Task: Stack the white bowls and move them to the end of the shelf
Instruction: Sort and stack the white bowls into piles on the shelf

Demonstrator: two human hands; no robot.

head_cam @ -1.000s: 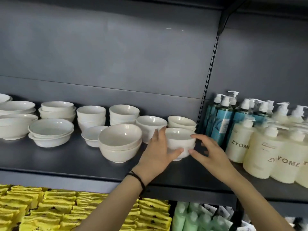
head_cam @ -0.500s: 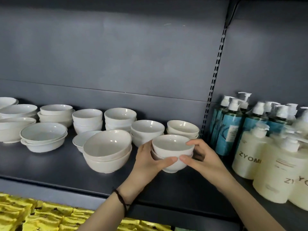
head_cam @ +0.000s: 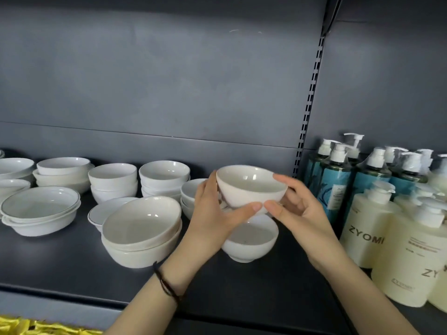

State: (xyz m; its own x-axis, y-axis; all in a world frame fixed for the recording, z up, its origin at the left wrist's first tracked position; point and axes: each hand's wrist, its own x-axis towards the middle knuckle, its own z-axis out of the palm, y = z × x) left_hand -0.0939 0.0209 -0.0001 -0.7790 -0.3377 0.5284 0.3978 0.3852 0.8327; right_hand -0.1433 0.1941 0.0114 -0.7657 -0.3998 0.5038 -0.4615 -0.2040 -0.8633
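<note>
Room: we note a bare front strip of shelf (head_cam: 60, 262); bottles (head_cam: 367, 233) crowd the right.
Bowl (head_cam: 251, 187): held over a second bowl (head_cam: 249, 240).
Hands: left hand (head_cam: 212, 213) and right hand (head_cam: 297, 213) clasp its sides, thumbs underneath.

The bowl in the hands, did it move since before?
Yes, upward. The held bowl sat in the lower bowl on the shelf; now the left hand and right hand hold it clear above.

A cream pump bottle (head_cam: 372, 228) at the right is showing "ZYOMI" in dark capitals. The nearer cream bottle (head_cam: 411, 269) beside it is showing only "ZY". Smaller print on both is blurring past reading.
</note>
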